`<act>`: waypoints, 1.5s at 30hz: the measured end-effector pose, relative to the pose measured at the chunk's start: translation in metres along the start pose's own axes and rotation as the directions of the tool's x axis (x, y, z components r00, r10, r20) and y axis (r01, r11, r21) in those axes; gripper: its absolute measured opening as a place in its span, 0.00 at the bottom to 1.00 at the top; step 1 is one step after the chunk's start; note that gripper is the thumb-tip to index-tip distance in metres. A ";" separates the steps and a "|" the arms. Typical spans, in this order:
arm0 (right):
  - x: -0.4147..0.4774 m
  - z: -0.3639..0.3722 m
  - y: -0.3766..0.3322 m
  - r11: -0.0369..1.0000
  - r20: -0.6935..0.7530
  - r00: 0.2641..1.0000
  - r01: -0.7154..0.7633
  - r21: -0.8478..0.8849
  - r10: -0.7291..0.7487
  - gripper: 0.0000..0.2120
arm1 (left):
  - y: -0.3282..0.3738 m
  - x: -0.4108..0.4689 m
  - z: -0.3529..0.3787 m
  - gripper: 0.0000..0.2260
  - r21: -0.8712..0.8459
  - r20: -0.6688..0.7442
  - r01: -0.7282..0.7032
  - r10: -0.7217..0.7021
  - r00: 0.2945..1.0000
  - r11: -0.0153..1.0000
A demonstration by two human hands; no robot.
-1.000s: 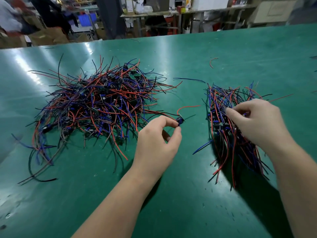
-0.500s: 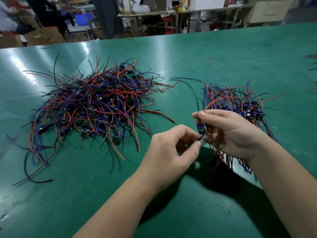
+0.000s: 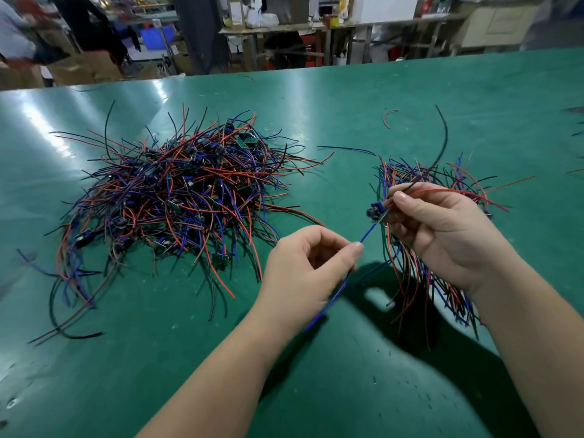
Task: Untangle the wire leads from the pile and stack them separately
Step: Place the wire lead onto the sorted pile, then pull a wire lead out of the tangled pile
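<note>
A big tangled pile [image 3: 177, 200] of red, blue and black wire leads with small green boards lies on the left of the green table [image 3: 316, 374]. A smaller, roughly aligned stack of leads [image 3: 410, 270] lies on the right, partly under my right hand. My right hand [image 3: 442, 229] is raised above that stack and pinches one lead unit [image 3: 374, 213] by its small dark component; its red and black wires stick out to the right and upward. My left hand [image 3: 303, 273] pinches the same unit's blue wire [image 3: 368, 232], which runs down past my palm.
A short loose red wire [image 3: 388, 116] lies far back on the table, and a single blue wire [image 3: 344, 149] lies between the two heaps. Beyond the table's far edge stand workbenches, boxes and people.
The lead unit pulled from the big pile passed from my left hand to my right. Both hands have lifted, and my left hand now slides along the blue wire, drawing it straight.
</note>
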State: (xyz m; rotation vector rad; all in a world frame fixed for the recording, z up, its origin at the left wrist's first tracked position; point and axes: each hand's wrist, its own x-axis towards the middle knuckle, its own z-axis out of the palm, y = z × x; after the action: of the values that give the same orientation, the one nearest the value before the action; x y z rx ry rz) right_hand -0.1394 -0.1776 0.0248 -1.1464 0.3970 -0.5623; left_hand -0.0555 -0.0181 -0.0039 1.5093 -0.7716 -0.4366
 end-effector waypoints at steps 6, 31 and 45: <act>0.028 0.011 -0.032 0.994 -0.118 0.992 0.034 -0.103 -0.046 0.05 | -0.006 0.011 -0.017 0.08 0.265 -0.203 -0.063 0.119 0.972 0.962; 0.193 -0.010 -0.010 -0.392 0.032 0.987 0.093 -0.915 0.160 0.34 | -0.011 0.013 -0.027 0.07 0.683 -0.093 -0.091 0.210 0.973 0.724; 0.096 0.037 -0.014 -0.251 0.241 0.966 0.213 -0.944 -0.088 0.28 | -0.025 0.013 -0.036 0.15 0.942 -0.294 0.285 0.025 0.955 0.177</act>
State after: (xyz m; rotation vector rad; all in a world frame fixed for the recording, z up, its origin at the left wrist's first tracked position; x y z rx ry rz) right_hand -0.0454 -0.2125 0.0501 -2.9759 0.6723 -0.2782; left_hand -0.0161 -0.0025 -0.0218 2.8589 -0.7226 0.2853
